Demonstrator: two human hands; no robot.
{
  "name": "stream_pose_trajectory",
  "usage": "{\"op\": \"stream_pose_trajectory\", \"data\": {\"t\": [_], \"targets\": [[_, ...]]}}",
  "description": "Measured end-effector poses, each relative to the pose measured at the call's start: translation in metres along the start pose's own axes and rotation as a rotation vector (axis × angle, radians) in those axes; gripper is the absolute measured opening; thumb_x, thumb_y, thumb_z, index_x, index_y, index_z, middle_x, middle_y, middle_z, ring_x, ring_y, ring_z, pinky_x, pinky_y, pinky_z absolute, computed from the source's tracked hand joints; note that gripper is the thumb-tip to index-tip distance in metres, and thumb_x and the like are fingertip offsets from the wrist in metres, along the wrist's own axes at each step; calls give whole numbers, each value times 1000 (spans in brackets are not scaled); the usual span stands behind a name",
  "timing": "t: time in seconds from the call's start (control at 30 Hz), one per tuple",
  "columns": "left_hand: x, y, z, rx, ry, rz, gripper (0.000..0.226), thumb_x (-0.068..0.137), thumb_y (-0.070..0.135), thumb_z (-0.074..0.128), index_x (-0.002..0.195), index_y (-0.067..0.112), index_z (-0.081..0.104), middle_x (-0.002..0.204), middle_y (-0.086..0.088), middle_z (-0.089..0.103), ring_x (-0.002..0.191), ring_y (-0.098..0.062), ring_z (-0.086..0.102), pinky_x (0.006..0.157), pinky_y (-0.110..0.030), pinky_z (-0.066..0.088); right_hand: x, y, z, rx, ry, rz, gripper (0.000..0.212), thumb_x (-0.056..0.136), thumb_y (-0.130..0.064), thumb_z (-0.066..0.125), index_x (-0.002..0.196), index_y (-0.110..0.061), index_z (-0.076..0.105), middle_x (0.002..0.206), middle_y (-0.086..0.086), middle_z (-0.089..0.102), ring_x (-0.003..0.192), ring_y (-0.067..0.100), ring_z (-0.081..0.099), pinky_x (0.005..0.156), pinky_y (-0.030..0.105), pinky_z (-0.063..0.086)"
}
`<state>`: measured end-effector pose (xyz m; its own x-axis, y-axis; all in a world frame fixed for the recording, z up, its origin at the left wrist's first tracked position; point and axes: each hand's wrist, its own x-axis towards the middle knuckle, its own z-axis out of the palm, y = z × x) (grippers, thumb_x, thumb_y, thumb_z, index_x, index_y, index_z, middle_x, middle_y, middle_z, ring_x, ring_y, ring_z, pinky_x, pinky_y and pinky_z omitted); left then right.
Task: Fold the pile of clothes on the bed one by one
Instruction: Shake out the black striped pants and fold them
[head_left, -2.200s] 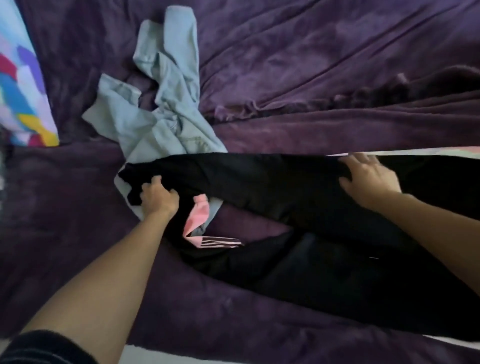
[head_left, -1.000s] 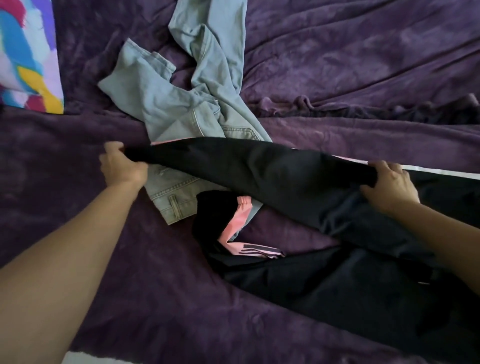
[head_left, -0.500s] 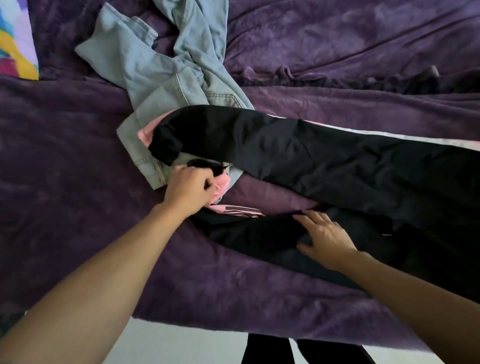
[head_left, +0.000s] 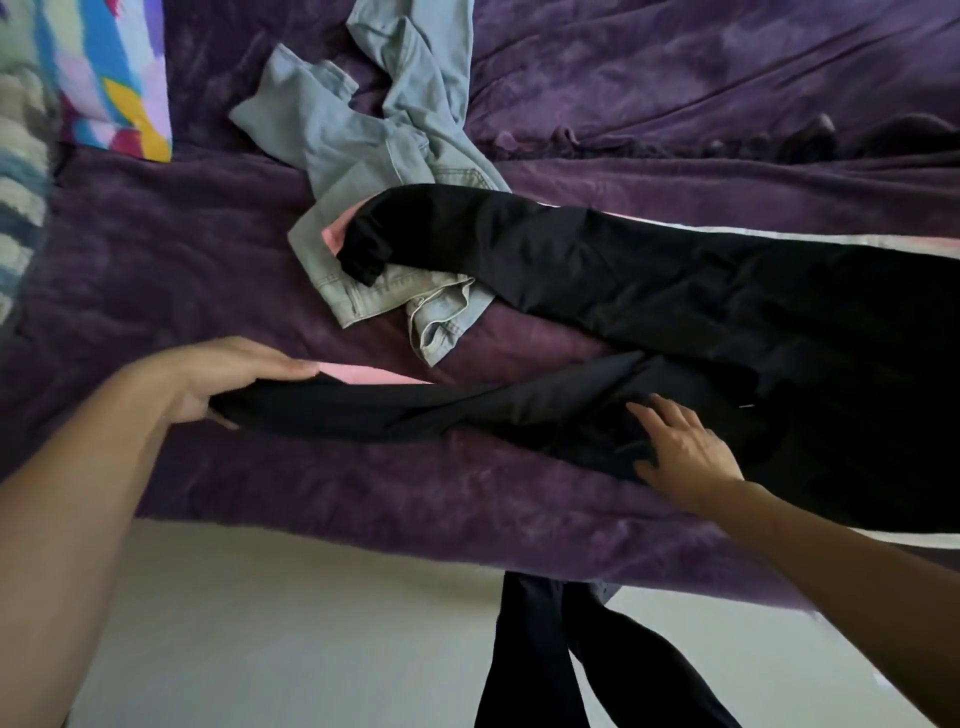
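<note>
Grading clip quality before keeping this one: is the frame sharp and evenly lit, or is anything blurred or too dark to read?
Head view: soft, even daylight, no glare; the left hand is blurred at its edges; the black trousers are so dark that their folds barely show; the pillow at the left is smeared, and the near edge of the purple blanket bows from the wide-angle lens.

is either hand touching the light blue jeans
No, the left hand holds one end of the black garment and the right hand rests flat on it; the jeans lie beyond them.
</note>
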<state>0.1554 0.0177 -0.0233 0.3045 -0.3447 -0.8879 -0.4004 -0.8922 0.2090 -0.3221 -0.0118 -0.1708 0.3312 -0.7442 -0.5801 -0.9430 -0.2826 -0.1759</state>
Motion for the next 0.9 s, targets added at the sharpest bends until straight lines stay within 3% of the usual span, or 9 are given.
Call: {"op": "stream_pose_trajectory", "data": {"t": [0.07,0.17,0.23,0.33,0.5,0.6,0.67,0.8,0.9], "targets": [[-6,-4,-13,-158,-32,13,33,71,42,77,95,20,74,92,-6,72,86,-22,63,68,-32,47,-5,-4,1,28,12,22,80,83,-37,66,150,-28,23,157,4,23,142,26,24,102,43,41],[13,-7,-23,-566,266,14,20,84,28,70,100,18,64,100,-3,64,93,-18,60,65,-29,53,-1,-18,3,57,71,43,76,83,-35,66,148,-26,28,154,5,29,137,27,31,97,42,44],[41,-10,-20,-768,480,91,44,87,31,67,128,21,52,116,-3,61,105,-18,59,75,-33,51,7,-31,6,76,109,39,75,82,-34,66,148,-26,31,153,5,31,136,28,33,96,43,45],[81,-30,9,-528,623,204,87,72,36,82,144,23,36,136,-7,51,117,-19,54,98,-35,45,15,-55,16,61,177,12,72,83,-34,66,147,-23,34,153,8,31,136,30,32,97,45,43],[134,-77,56,-110,416,118,125,56,34,92,152,27,11,157,-5,24,141,-23,29,113,-37,30,14,-95,55,-85,118,-104,81,79,-42,68,149,-29,28,159,5,19,145,26,17,101,44,37],[155,-77,64,-244,459,164,79,65,21,86,134,12,47,134,-13,54,109,-16,61,92,-28,49,15,-108,72,-179,44,-16,96,77,-46,69,152,-30,12,161,5,5,148,27,8,105,45,34],[150,-61,63,-356,399,218,20,72,15,79,83,10,64,90,-12,67,59,-7,61,55,-19,48,16,-112,72,-168,81,29,92,81,-33,67,153,-27,11,161,6,8,147,27,12,102,44,37],[130,-48,25,-456,575,118,17,71,27,69,78,12,62,71,-6,58,51,-15,49,42,-21,39,16,-104,47,-15,161,76,69,77,-11,64,142,-22,41,132,9,56,115,32,55,80,39,49],[110,-50,-13,-409,507,-15,18,76,24,68,75,12,55,61,-5,45,46,-16,38,39,-18,38,12,-99,15,92,229,127,49,76,-9,60,122,-25,62,93,18,70,86,41,63,70,40,47]]}}
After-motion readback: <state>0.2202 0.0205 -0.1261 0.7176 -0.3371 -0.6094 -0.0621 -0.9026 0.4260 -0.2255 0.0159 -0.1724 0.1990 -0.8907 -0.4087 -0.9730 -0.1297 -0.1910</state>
